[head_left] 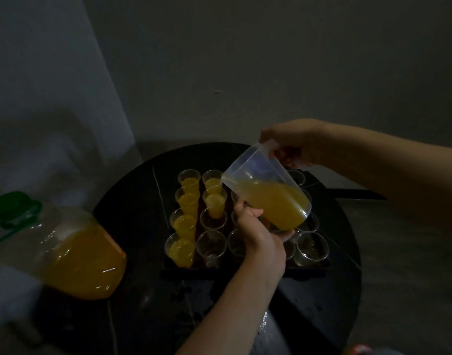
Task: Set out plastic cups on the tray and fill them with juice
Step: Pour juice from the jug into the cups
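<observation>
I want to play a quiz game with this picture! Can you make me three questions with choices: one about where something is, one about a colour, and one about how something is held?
1. Where is the big bottle?
A. on the tray
B. left of the tray
C. in a hand

2. What colour is the bottle's cap?
A. red
B. green
C. white

3. How is the jug held?
A. tilted
B. upright
C. upside down

Answers:
1 B, it sits off the tray, to its left.
2 B, the cap is plainly green.
3 A, the right hand grips its handle, the left hand holds its bottom, and its spout tips down toward the cups.
</observation>
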`<control>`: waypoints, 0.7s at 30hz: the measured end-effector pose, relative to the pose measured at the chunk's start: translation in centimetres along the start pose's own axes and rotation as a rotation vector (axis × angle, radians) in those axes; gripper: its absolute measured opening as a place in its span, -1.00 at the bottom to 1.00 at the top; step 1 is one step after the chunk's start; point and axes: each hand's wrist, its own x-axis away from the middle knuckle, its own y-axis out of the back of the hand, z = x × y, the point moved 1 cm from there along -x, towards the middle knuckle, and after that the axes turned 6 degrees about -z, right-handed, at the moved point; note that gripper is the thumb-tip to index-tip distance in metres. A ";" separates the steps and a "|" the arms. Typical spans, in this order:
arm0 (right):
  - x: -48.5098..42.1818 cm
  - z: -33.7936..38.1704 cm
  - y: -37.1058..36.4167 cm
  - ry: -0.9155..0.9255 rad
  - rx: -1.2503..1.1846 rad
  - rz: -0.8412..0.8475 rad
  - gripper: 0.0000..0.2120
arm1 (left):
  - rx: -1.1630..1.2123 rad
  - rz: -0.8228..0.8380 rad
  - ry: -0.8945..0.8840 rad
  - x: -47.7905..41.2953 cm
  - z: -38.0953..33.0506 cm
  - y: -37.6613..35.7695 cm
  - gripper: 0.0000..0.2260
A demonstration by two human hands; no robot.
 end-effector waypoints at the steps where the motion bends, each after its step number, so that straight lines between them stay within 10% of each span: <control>1: 0.3 -0.1 0.1 0.011 -0.008 0.005 -0.80 | -0.002 -0.002 -0.004 0.2 0.0 0.0 -0.49; 21: 5.8 -1.7 -0.2 0.076 -0.024 -0.028 -0.77 | -0.032 -0.016 -0.033 4.3 0.1 2.2 -0.50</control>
